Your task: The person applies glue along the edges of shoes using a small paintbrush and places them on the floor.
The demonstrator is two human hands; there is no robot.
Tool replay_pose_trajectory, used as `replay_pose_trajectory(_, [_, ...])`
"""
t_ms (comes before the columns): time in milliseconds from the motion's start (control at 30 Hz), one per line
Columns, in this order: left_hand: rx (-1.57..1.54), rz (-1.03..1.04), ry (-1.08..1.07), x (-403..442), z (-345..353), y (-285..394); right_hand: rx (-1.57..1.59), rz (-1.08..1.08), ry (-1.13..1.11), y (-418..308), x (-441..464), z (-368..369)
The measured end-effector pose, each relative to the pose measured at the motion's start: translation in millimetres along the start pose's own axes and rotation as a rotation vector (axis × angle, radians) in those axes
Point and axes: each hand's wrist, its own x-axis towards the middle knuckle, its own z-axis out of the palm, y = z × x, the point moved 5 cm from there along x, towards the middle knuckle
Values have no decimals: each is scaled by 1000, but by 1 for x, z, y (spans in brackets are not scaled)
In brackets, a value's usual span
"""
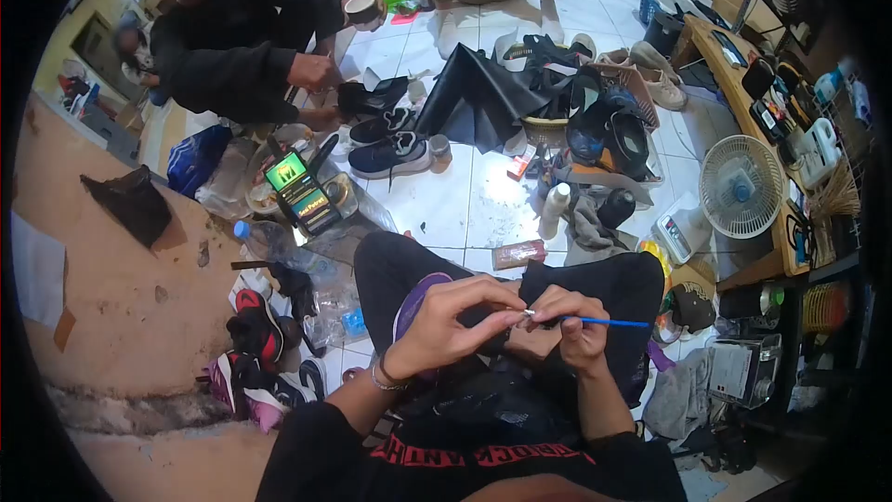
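In my right hand (574,316) is a thin blue stick (611,323), possibly a brush or pen, gripped between bent fingers and pointing out to the right. My left hand (460,316) meets it in front of my lap, thumb and forefinger pinched at a small whitish tip (529,313). Whether that tip belongs to the stick I cannot tell. A purple rounded thing (413,305), perhaps a shoe sole, shows partly behind my left wrist. Both hands are above my crossed legs in dark trousers (400,265).
Dark sneakers (395,156), a black sheet (483,98), a basket of shoes (627,98), a white bottle (555,209) and a reddish block (518,254) lie ahead. A phone (302,191) stands left, a fan (741,188) right. A person in black (237,46) sits at far left, handling a shoe.
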Motion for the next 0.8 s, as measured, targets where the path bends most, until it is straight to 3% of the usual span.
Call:
replay_pose_trajectory(133, [32, 42, -39, 2, 23, 11, -133, -98, 55, -22, -21, -11])
replay_pose_trajectory(433, [288, 252, 55, -18, 39, 33, 228, 126, 281, -16, -47, -8])
replay_pose_trajectory(800, [279, 264, 62, -30, 43, 19, 135, 158, 365, -13, -59, -5])
